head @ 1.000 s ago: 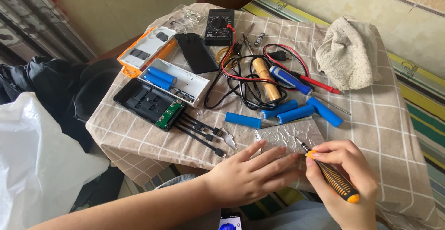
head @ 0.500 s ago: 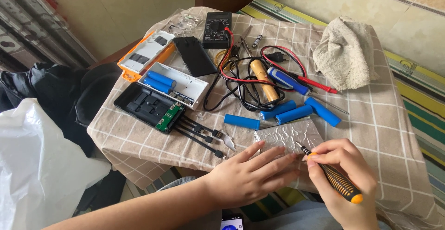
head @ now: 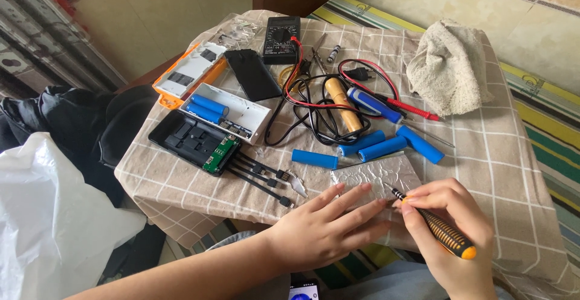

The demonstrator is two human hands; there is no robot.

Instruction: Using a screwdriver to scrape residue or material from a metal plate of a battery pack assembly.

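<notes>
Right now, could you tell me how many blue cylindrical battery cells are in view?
6. Two lie in the white case: and. Four lie loose on the checked cloth. More could be hidden under the cables.

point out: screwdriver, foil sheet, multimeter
screwdriver (head: 444, 235), head view, on the black-and-orange striped handle.
foil sheet (head: 377, 174), head view, on its bare middle.
multimeter (head: 281, 39), head view, on the dial.

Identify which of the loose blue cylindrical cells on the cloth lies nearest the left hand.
The lone blue cell lying just left of the foil sheet, closest to the left hand. The other three loose cells cluster farther back, above the foil.
</notes>
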